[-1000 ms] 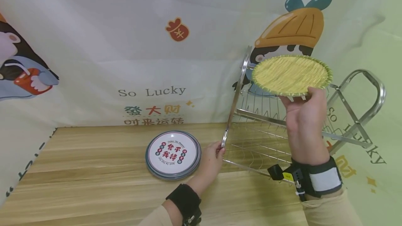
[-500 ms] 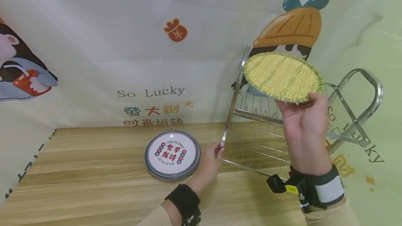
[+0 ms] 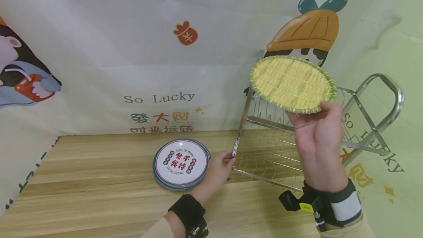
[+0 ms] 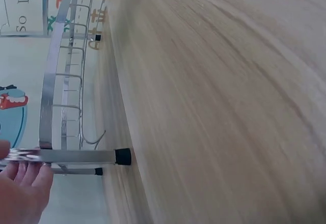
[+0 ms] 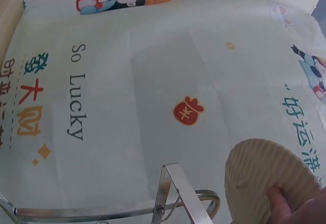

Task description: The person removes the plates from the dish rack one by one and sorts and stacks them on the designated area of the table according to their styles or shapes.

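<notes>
My right hand (image 3: 318,135) grips the near edge of a round woven bamboo tray (image 3: 292,83), its yellow-green face tilted toward me above the metal dish rack (image 3: 274,122). In the right wrist view, the thumb presses on the pale ribbed tray (image 5: 265,178). My left hand (image 3: 218,168) grips the rack's left front upright low down, close to the table. The left wrist view shows its fingers (image 4: 38,178) curled round that metal leg (image 4: 81,156), which ends in a black foot.
A stack of white plates (image 3: 181,162) with blue-grey rims and red lettering lies left of my left hand on the wooden table (image 3: 99,179). A printed cloth (image 3: 99,47) hangs behind the table. The rack's curved handle (image 3: 398,100) stands at the right.
My right hand has shifted slightly left and down with the bamboo tray, whose face has tipped more toward me. My left hand stays on the rack's upright.
</notes>
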The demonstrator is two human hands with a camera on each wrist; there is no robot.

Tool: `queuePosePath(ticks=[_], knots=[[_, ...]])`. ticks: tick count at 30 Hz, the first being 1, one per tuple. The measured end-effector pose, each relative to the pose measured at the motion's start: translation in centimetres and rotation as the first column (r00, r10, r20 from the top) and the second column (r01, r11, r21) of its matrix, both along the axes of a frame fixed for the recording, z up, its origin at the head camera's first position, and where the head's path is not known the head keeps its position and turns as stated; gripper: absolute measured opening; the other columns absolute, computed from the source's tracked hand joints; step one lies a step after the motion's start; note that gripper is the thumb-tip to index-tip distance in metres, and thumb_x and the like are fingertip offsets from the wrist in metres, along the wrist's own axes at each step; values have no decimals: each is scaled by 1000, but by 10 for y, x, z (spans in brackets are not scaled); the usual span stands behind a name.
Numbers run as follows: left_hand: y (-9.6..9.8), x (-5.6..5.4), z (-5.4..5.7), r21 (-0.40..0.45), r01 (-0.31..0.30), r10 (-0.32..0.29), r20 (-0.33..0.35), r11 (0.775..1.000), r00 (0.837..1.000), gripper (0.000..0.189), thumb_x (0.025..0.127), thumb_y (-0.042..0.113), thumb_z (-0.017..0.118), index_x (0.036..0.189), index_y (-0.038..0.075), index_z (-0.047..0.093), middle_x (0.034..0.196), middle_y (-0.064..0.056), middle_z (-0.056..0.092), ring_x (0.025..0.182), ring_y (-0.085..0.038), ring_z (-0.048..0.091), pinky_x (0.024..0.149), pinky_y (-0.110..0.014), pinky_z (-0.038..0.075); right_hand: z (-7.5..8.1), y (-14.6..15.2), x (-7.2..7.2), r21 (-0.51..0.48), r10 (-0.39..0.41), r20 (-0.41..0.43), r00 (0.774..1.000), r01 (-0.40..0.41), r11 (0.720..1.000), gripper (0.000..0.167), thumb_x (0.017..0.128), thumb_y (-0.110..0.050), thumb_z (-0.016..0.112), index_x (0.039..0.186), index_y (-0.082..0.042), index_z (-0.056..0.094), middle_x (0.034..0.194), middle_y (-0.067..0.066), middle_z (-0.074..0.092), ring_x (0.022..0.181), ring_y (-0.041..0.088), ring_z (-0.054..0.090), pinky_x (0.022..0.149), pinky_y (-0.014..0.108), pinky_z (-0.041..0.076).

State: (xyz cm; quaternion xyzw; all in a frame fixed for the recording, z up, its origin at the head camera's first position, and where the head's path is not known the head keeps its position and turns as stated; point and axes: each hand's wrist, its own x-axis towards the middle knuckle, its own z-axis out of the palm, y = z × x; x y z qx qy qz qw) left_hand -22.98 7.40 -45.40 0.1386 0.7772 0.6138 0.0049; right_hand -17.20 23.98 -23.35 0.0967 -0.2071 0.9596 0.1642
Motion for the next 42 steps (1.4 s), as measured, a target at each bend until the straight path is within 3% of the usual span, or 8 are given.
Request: queuePosePath(ticks=[5, 9, 12, 18, 23, 26, 33, 42], knots=[[-14, 1, 8, 85, 73, -75, 18, 994, 997, 56, 91, 18, 63, 140, 3, 42, 139, -15, 50, 124, -31, 52, 97, -36, 50, 0, -12, 9, 50, 69, -15, 998, -68, 996, 47, 99, -10, 22, 144, -17, 31, 150, 12, 31, 133, 31, 41, 105, 54, 38], [-28, 6, 35, 263, 117, -136, 58, 958, 989, 61, 93, 18, 59, 146, 9, 32, 147, -9, 40, 129, -30, 47, 102, -39, 46, -3, -22, 16, 102, 143, -6, 990, -142, 985, 49, 98, -8, 22, 146, -15, 27, 152, 12, 29, 136, 29, 37, 104, 52, 39], [-40, 13, 66, 469, 154, -208, 65, 870, 976, 54, 99, 18, 47, 148, 10, 27, 147, -10, 38, 130, -33, 45, 104, -43, 44, -5, -28, 19, 147, 200, 14, 980, -200, 969, 50, 97, -7, 24, 147, -13, 24, 152, 12, 27, 137, 28, 35, 102, 49, 42], [-74, 34, 127, 740, 276, -389, -21, 613, 921, 47, 104, 31, 21, 149, 17, 21, 144, -9, 39, 125, -26, 48, 106, -46, 41, -12, -36, 24, 209, 306, 105, 946, -322, 923, 50, 99, -10, 27, 148, -13, 18, 152, 12, 23, 135, 29, 38, 102, 44, 44], [-96, 48, 158, 816, 234, -405, 1, 529, 914, 44, 104, 35, 24, 143, 16, 34, 130, -2, 50, 111, -16, 54, 95, -38, 49, -19, -41, 26, 283, 380, 195, 904, -423, 861, 47, 100, -14, 24, 146, -11, 17, 148, 10, 29, 126, 25, 50, 101, 39, 46], [-104, 56, 166, 813, 196, -383, 36, 549, 923, 45, 104, 35, 26, 143, 16, 35, 136, -4, 46, 115, -17, 52, 90, -37, 51, -23, -44, 27, 318, 411, 236, 880, -470, 824, 43, 101, -16, 22, 143, -9, 20, 140, 9, 38, 118, 21, 56, 98, 35, 49], [-114, 70, 170, 720, 150, -328, 114, 677, 938, 46, 104, 17, 26, 150, 15, 21, 148, -7, 37, 124, -22, 53, 96, -41, 50, -27, -47, 26, 346, 433, 328, 840, -533, 772, 40, 101, -16, 22, 140, -9, 23, 134, 9, 46, 110, 21, 61, 94, 33, 52], [-116, 75, 169, 726, 127, -298, 113, 676, 948, 49, 103, 11, 27, 151, 13, 18, 151, -7, 34, 126, -25, 50, 99, -40, 48, -31, -50, 25, 364, 464, 289, 838, -544, 756, 43, 100, -15, 22, 143, -8, 20, 133, 11, 49, 110, 22, 62, 93, 34, 52]])
